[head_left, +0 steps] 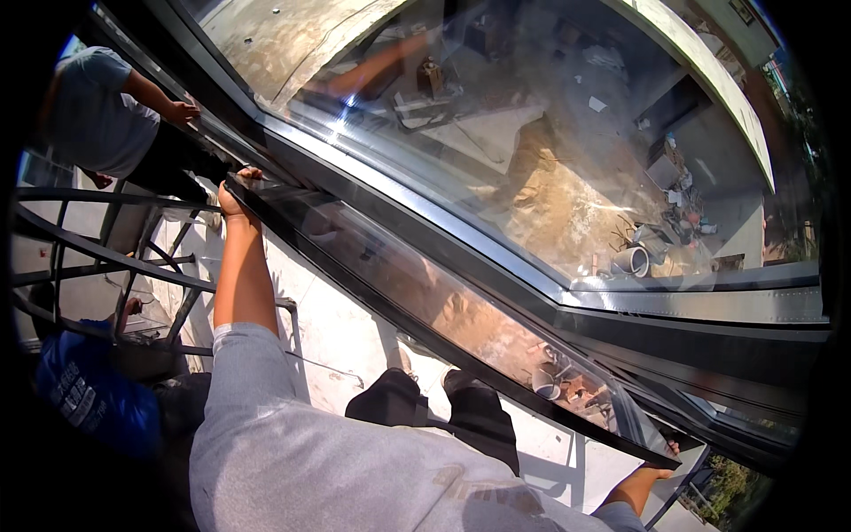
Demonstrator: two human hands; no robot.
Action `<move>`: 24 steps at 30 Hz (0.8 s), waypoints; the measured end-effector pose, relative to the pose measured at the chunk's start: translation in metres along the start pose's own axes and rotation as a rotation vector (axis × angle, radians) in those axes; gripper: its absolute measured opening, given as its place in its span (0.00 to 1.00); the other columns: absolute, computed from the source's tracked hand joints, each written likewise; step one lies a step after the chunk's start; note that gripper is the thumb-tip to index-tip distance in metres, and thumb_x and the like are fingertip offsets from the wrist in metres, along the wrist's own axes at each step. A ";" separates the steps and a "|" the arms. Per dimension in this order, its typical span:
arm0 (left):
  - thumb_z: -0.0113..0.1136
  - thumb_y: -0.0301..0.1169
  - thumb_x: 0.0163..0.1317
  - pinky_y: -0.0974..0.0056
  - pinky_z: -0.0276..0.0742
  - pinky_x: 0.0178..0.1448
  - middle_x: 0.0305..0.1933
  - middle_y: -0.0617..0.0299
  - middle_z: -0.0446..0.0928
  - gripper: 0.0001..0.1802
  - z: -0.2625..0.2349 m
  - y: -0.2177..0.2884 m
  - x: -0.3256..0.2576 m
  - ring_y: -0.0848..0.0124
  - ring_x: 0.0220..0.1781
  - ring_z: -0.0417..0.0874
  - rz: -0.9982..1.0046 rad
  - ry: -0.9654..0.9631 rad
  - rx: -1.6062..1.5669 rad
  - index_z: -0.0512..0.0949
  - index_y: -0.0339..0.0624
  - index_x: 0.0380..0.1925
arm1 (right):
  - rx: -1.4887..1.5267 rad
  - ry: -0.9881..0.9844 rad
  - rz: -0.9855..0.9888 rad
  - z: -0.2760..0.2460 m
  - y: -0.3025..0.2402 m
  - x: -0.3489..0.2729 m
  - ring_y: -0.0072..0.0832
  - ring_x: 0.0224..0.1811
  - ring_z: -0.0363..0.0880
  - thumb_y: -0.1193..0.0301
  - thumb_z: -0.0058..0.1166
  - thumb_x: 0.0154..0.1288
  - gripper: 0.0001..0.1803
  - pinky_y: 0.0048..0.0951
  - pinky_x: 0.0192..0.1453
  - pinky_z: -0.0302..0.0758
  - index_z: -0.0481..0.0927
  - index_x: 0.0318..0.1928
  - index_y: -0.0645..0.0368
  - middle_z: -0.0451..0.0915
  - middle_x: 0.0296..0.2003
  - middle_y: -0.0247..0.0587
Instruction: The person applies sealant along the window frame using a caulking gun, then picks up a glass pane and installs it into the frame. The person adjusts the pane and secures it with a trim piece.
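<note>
Across my front lies a long, black-edged glass panel (448,297), tilted and seen at a steep angle. My left hand (236,197) is closed around its upper left end. At the lower right end, my right hand (658,470) grips the other edge, with some fingers hidden behind the panel. Just beyond it runs a larger window frame (408,213) of dark and silvery metal. The panel sits close alongside this frame; whether they touch I cannot tell.
A person in a grey shirt (102,106) stands at the upper left; another in a blue shirt (97,390) is at the lower left. Curved black metal bars (115,248) flank my left arm. Rubble and a pale pipe (631,261) show through the large glass.
</note>
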State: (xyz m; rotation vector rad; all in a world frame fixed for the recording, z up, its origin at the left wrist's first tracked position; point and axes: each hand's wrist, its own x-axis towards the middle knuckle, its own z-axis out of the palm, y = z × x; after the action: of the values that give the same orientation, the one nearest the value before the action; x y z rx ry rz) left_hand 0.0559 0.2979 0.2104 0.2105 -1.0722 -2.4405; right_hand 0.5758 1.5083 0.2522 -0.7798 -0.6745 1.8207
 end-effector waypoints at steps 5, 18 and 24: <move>0.47 0.34 0.65 0.52 0.79 0.57 0.32 0.49 0.82 0.19 -0.009 -0.003 -0.001 0.53 0.39 0.84 0.008 0.002 0.047 0.81 0.29 0.27 | -0.124 -0.166 -0.017 -0.009 -0.014 0.007 0.41 0.42 0.75 0.66 0.43 0.65 0.16 0.37 0.56 0.72 0.77 0.29 0.65 0.76 0.34 0.49; 0.54 0.29 0.62 0.53 0.81 0.55 0.34 0.49 0.82 0.13 -0.012 -0.010 -0.010 0.54 0.39 0.84 0.026 -0.003 0.044 0.81 0.29 0.26 | 0.024 -0.282 0.131 -0.027 -0.030 0.034 0.38 0.46 0.69 0.61 0.38 0.64 0.17 0.37 0.62 0.63 0.74 0.31 0.61 0.70 0.37 0.44; 0.42 0.39 0.64 0.49 0.78 0.59 0.34 0.47 0.81 0.24 -0.015 0.007 -0.009 0.50 0.42 0.82 -0.083 -0.026 -0.053 0.81 0.29 0.27 | -0.003 -0.164 0.128 -0.039 0.002 0.023 0.35 0.47 0.74 0.62 0.35 0.67 0.17 0.33 0.59 0.69 0.75 0.37 0.60 0.74 0.38 0.45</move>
State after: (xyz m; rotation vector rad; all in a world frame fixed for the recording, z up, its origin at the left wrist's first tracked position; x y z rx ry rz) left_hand 0.0714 0.2882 0.2047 0.2104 -1.0275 -2.5483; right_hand 0.5978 1.5333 0.2212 -0.6945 -0.7476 2.0162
